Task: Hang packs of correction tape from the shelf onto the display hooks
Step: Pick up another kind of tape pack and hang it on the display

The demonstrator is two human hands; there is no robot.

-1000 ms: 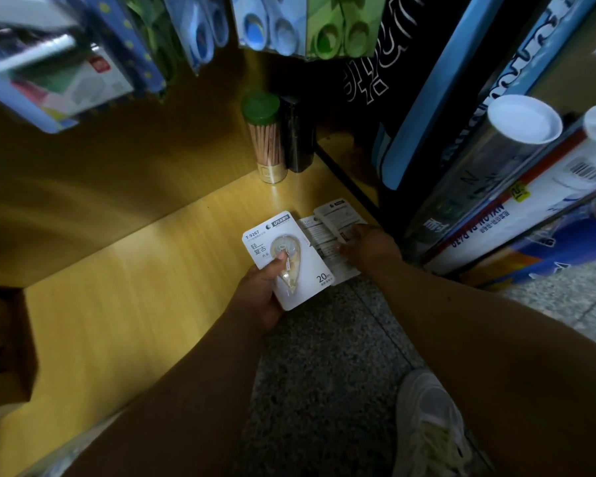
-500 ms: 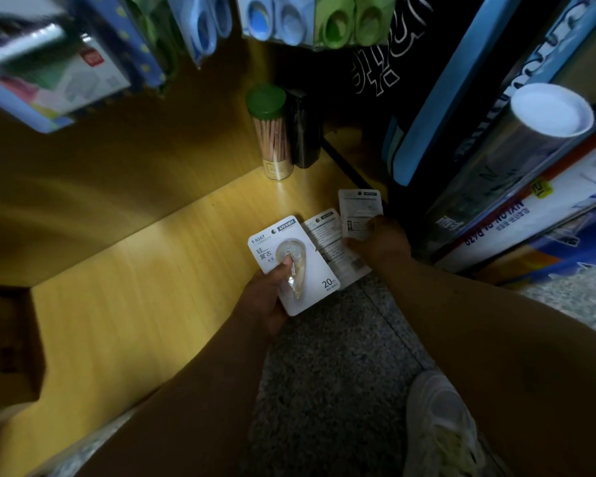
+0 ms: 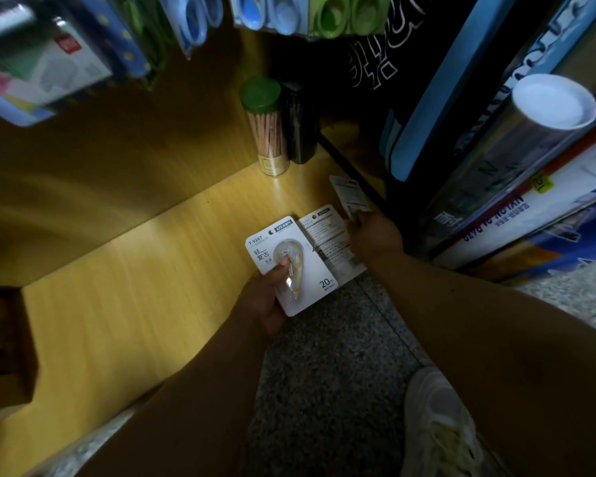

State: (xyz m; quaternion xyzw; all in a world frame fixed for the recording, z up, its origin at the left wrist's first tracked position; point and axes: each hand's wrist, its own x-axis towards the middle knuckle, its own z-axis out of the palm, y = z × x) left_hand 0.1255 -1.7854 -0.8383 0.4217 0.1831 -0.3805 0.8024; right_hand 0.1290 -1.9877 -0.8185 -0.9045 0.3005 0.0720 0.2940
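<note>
My left hand [image 3: 267, 299] grips a white correction tape pack [image 3: 291, 266], face up, its thumb on the clear blister. A second pack [image 3: 331, 241] lies back-side up on the yellow wooden shelf [image 3: 145, 287], partly under the first. My right hand [image 3: 374, 235] pinches a third pack [image 3: 350, 196] by its lower edge, lifted and tilted off the shelf near the right corner. Blue and green packs [image 3: 310, 15] hang on display hooks along the top edge.
A green-lidded tube of pencils [image 3: 265, 129] and a dark canister [image 3: 300, 125] stand at the shelf's back corner. Rolls and a white-capped tube [image 3: 551, 105] lean at right. A cardboard box [image 3: 4, 346] sits at left. My white shoe [image 3: 437, 425] rests on the speckled floor.
My right hand has picked up the rightmost pack from the shelf and raised it up and away. My left hand keeps its pack, nearly still.
</note>
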